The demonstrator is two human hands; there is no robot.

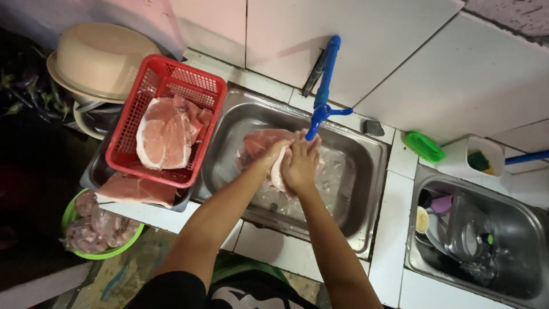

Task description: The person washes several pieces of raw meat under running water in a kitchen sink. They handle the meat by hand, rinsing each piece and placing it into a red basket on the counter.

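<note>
Pink raw meat, a thick slab [257, 146], sits between my hands under the blue tap [325, 86], over the steel sink [366, 171]. My left hand [273, 155] cups it from below and the side, fingers curled round the edge so it does not slide off into the basin. My right hand [300, 163] lies flat against the near face, pressing and rubbing, fingers spread over the pale fatty rim. So both hands are closed on the one piece, held right at the spout's mouth where water would fall on it; I think water is running, going by the wet shine in the basin, but the stream itself is hard to make out.

To my left the red plastic basket [166, 120] rests across the edge of the sink and a metal tray [94, 171], tilted a little, with more slices of meat [166, 134] laid inside, where they can drip. Another slab [137, 190] lies on the tray below it. Lower down, a green bowl [71, 216] holds bagged pieces of meat. Behind the basket stands a beige upturned basin [100, 57].

On my right, well apart, a second sink [514, 229] is full of dishes, with a green scrubber [424, 146] on the tiled ledge beside it.
</note>
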